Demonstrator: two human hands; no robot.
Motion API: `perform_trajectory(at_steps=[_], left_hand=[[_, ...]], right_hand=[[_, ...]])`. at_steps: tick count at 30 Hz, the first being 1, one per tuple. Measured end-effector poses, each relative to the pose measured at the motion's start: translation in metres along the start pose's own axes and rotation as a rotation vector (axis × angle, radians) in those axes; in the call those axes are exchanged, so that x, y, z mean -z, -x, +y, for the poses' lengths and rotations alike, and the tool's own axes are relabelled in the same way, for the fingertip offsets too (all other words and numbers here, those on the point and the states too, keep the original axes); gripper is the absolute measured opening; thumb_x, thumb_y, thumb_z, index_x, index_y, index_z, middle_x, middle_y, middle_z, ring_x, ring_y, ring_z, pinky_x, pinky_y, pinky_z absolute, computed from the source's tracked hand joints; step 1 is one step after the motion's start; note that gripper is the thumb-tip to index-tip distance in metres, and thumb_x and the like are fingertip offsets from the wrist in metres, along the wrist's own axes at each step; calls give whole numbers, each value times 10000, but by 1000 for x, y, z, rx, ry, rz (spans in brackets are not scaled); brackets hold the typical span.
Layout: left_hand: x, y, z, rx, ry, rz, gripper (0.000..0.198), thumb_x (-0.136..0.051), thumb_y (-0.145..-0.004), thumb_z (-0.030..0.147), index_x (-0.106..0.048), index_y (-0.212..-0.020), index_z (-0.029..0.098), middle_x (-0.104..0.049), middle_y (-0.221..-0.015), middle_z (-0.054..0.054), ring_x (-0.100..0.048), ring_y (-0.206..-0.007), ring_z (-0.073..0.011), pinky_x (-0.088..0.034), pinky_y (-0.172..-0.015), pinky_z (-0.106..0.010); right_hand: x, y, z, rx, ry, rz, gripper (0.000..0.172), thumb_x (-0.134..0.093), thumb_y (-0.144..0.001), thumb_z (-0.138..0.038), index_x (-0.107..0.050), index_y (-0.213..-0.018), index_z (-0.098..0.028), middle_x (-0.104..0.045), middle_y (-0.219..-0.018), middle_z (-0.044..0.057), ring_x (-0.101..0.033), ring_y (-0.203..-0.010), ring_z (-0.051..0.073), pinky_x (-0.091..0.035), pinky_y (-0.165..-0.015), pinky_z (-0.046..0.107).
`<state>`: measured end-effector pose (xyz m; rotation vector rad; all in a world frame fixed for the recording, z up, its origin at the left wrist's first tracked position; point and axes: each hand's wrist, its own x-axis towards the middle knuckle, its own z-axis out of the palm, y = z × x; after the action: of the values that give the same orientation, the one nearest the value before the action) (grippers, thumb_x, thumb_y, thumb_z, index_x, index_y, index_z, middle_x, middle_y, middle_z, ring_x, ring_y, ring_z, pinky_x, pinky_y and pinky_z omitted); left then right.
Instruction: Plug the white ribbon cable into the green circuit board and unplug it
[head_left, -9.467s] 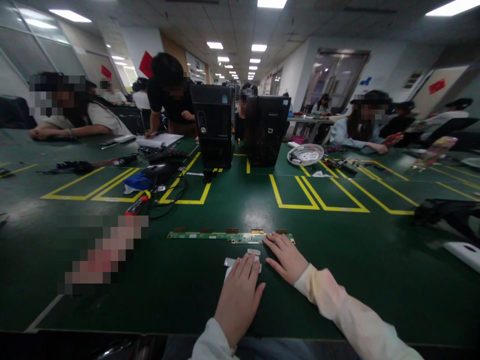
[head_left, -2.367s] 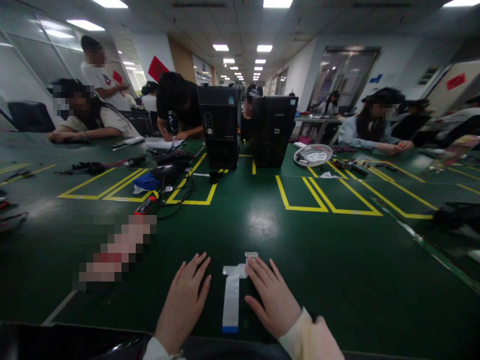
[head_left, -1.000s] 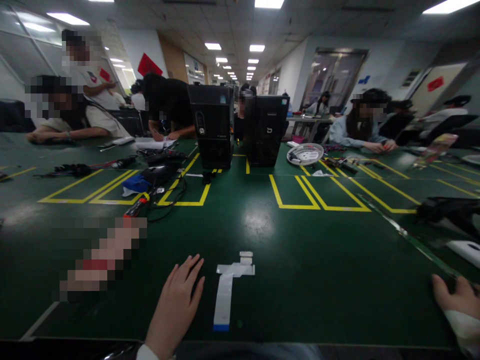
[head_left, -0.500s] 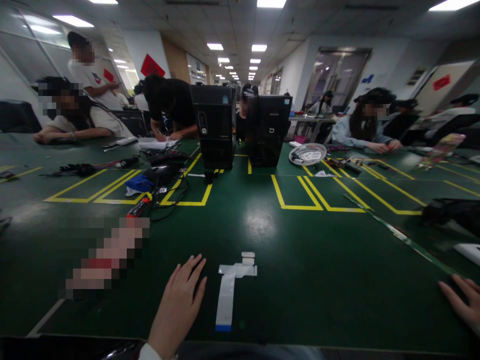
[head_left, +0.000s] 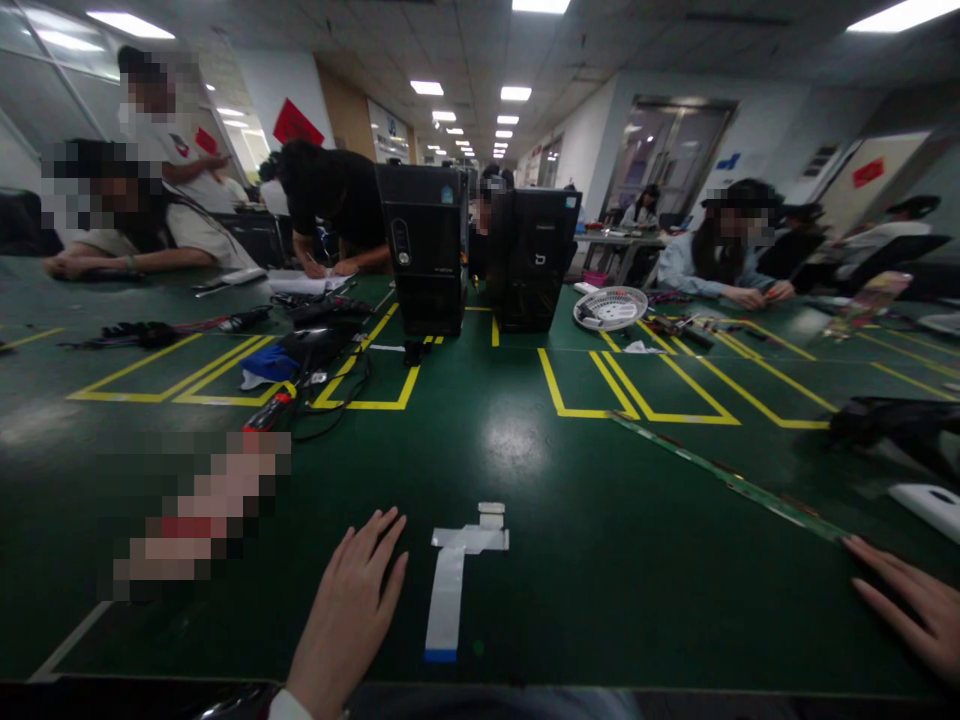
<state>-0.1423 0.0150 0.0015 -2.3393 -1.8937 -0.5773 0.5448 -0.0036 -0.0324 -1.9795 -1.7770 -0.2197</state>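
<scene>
My left hand (head_left: 349, 610) lies flat and open on the green table (head_left: 600, 560), just left of a white flat ribbon cable (head_left: 452, 585) with a blue end. Two short white cable pieces (head_left: 491, 515) sit at its far end. My right hand (head_left: 911, 600) rests at the far right, fingers spread, touching the near end of a long thin green circuit board strip (head_left: 720, 480). The strip runs diagonally away toward the yellow floor-style markings.
Two black computer towers (head_left: 424, 260) (head_left: 534, 258) stand mid-table. Cables, a blue cloth and a red-handled tool (head_left: 274, 412) lie at left. A white fan grille (head_left: 610, 308) sits right of the towers. Several people work around the table's far side. A white device (head_left: 926, 505) lies at right.
The green board strip has swung toward the table's middle, its far end now nearer the yellow boxes. My right hand has come further into view. My left hand has stayed put.
</scene>
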Motion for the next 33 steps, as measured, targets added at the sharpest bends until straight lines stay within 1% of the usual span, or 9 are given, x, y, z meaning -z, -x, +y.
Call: perform_trajectory(at_steps=[3,7,10,14,19,22,26,29,33], left_hand=[[1,0,1,5,-4,4,436,-390,-925,364,-509,-1306,190,-531,-1363,-93,-448,-1287,-242,-342,-1076,-488],[2,0,3,5,-3,12,433,-393,-923,371,-508,-1307,207,-532,-1363,-87,-451,-1285,-247,-347,-1071,-491],[2,0,2,7,-9,9,433,-389,-924,363,-506,-1309,204,-531,-1364,-86,-453,-1284,-244,-349,-1073,-487],[0,0,1,3,-14,2,434,-387,-924,361,-504,-1310,200,-528,-1367,-85,-450,-1286,-238,-343,-1079,-483],[-1,0,0,-3,-15,21,425,-390,-923,350,-512,-1300,196,-537,-1358,-88,-465,-1274,-237,-344,-1079,-475],[-2,0,0,-8,-19,29,423,-389,-924,352,-510,-1301,202,-539,-1357,-85,-466,-1273,-235,-341,-1080,-473],[-2,1,-1,-14,-24,19,436,-388,-924,363,-502,-1309,194,-537,-1357,-91,-457,-1281,-238,-338,-1080,-481],[-3,1,-2,-12,-6,25,443,-407,-915,377,-494,-1318,213,-532,-1364,-85,-455,-1283,-245,-339,-1077,-488],[-3,1,-2,0,16,32,441,-412,-913,371,-499,-1316,214,-535,-1362,-79,-459,-1279,-248,-342,-1077,-492]], right_hand=[[-7,-6,-30,49,-33,-124,832,-301,-800,-751,-536,-1314,-141,-539,-1264,217,-495,-1190,324,-383,-1001,484],[-16,-24,-101,109,-81,-183,830,-299,-803,-766,-529,-1323,-162,-493,-1338,161,-455,-1236,319,-370,-1038,472],[-26,-39,-160,271,-153,-302,753,-319,-849,-692,-488,-1349,-154,-461,-1375,138,-414,-1281,279,-356,-1067,477],[-41,-51,-235,465,-181,-379,617,-347,-909,-558,-422,-1392,-181,-400,-1430,91,-344,-1332,240,-328,-1088,481],[-55,-52,-305,627,-208,-439,563,-374,-935,-461,-344,-1437,-208,-343,-1467,61,-284,-1361,230,-296,-1112,470],[-60,-50,-332,665,-204,-434,553,-372,-943,-442,-335,-1441,-203,-339,-1470,62,-289,-1356,235,-298,-1112,475],[-63,-44,-356,654,-186,-380,539,-373,-945,-404,-340,-1437,-188,-352,-1463,69,-308,-1343,236,-318,-1104,476],[-64,-40,-365,641,-174,-369,535,-380,-941,-390,-360,-1426,-164,-355,-1461,74,-310,-1340,239,-324,-1104,469],[-64,-37,-367,637,-157,-362,536,-387,-938,-386,-373,-1416,-143,-359,-1459,76,-313,-1337,237,-325,-1109,451]])
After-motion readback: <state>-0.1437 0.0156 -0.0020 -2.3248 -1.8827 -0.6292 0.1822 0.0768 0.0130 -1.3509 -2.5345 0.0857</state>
